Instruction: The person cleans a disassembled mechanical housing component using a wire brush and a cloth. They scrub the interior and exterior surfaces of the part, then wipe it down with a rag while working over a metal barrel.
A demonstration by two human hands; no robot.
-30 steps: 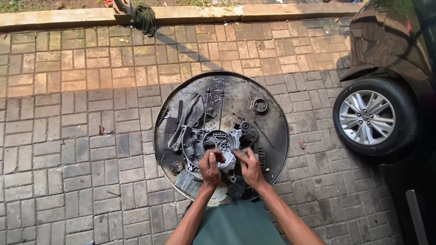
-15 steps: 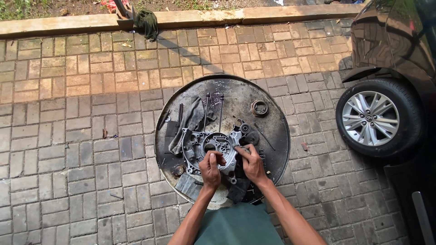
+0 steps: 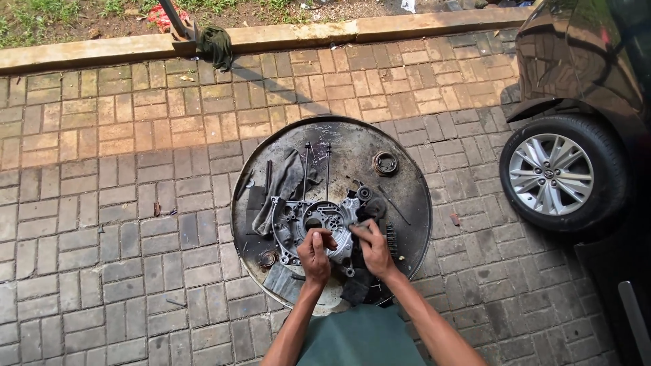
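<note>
- Your left hand (image 3: 315,254) rests fingers-curled on the near edge of the casing (image 3: 313,227), which lies flat in the middle of the round tray (image 3: 407,169). Whether those fingers pinch anything I cannot tell. If you bear down on that edge alone, the casing could tip or skate on the greasy metal.
- Your right hand (image 3: 371,247) is pressed around a small grey thing, perhaps a rag or pad, at the casing's right side. It could snag on a sharp rim or bolt hole and drag your fingertips across it.
- Just right of that hand lie a gear (image 3: 366,194) and dark small parts. A sweep of your wrist could knock them off the tray onto the bricks (image 3: 102,203).
- Farther off, the ring (image 3: 385,163) sits near the tray's back edge, and the two thin rods (image 3: 316,169) lie loose. A shove of the casing away from you might roll them.
</note>
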